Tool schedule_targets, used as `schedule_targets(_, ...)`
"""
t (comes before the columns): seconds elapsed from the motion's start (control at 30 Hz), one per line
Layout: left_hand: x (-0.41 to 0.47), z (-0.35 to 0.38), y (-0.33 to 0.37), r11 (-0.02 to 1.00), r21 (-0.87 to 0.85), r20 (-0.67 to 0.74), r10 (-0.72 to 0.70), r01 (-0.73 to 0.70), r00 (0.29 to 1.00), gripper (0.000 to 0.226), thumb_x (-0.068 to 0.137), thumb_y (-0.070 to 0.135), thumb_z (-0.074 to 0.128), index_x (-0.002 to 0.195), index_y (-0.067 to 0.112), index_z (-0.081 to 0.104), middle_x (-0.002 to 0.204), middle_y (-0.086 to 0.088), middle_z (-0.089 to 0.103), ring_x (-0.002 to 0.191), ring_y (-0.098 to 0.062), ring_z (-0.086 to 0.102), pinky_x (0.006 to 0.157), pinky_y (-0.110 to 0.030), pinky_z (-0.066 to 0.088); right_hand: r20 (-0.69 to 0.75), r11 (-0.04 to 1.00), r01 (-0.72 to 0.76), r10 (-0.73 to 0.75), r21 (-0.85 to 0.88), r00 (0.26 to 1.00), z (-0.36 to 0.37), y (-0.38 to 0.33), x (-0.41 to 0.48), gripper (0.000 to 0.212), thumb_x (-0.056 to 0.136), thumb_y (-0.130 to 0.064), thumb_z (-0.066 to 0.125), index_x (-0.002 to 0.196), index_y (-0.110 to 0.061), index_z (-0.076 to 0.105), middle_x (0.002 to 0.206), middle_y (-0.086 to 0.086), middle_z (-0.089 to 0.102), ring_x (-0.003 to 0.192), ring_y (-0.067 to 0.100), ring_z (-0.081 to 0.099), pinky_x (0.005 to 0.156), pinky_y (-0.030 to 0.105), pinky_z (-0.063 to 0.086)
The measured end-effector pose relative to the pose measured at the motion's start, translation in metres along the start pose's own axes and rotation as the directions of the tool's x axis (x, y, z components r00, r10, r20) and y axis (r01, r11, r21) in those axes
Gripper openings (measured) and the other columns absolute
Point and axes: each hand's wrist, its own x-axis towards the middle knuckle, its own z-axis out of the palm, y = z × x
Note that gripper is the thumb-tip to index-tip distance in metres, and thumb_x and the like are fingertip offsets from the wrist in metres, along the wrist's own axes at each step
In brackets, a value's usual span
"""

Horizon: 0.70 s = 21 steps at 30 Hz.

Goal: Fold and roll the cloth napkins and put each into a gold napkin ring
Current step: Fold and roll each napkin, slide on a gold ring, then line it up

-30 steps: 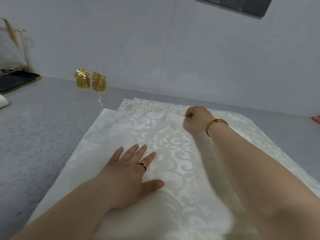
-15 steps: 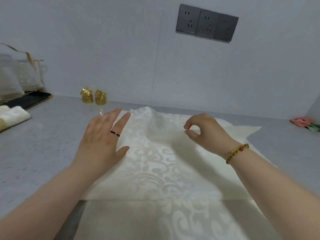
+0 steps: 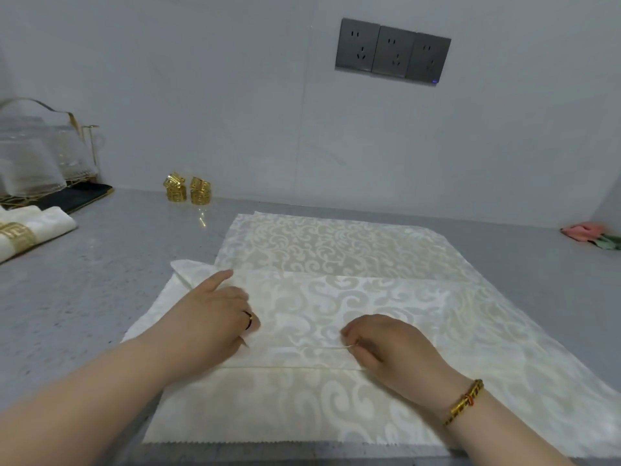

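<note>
While the first fold is in hand: napkin (image 3: 336,307) lies doubled on the counter (image 3: 100,280).
Left hand (image 3: 215,317): presses the flap.
Right hand (image 3: 379,344): pinches its near edge.
Next, likely: flatten the crease, then roll.

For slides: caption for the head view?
Left hand steadies, right hand pinches a fold in the napkin; gold rings stand by the wall.
</note>
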Motion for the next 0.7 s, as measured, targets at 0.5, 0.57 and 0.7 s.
schedule_targets(0.5, -0.061, 0.008, -0.027, 0.966, -0.134, -0.151, -0.241, 0.222, 0.959, 0.052, 0.086, 0.038, 0.033, 0.055, 0.022, 0.071, 0.062, 0.011, 0.067, 0.053, -0.009, 0.064, 0.067, -0.023, 0.043, -0.173, 0.944, -0.024, -0.036, -0.33, 0.984, -0.007, 0.032, -0.013, 0.032, 0.044, -0.012, 0.082, 0.073, -0.017, 0.069, 0.075, -0.004, 0.07, 0.065, 0.019, 0.068, 0.064, 0.03, 0.053)
schedule_targets(0.57, -0.069, 0.015, -0.024, 0.943, -0.226, -0.196, -0.29, 0.244, 0.937, 0.071, 0.095, 0.049, 0.017, 0.059, 0.023, 0.071, 0.064, 0.012, 0.068, 0.054, -0.009, 0.065, 0.052, -0.027, 0.053, -0.237, 0.917, -0.098, 0.004, -0.386, 0.971, -0.02, 0.044, -0.02, 0.023, 0.048, -0.012, 0.075, 0.071, -0.016, 0.07, 0.073, -0.001, 0.07, 0.065, 0.023, 0.069, 0.062, 0.033, 0.053)
schedule_targets(0.7, -0.076, 0.023, -0.02, 0.895, -0.331, -0.207, -0.377, 0.298, 0.903, 0.075, 0.093, 0.057, 0.013, 0.066, 0.021, 0.073, 0.072, 0.009, 0.071, 0.063, -0.012, 0.066, 0.049, -0.033, 0.056, -0.404, 0.91, -0.22, 0.064, -0.353, 0.913, -0.045, 0.064, -0.034, 0.028, 0.048, 0.008, 0.058, 0.067, -0.007, 0.072, 0.073, 0.009, 0.071, 0.068, 0.03, 0.07, 0.062, 0.034, 0.054)
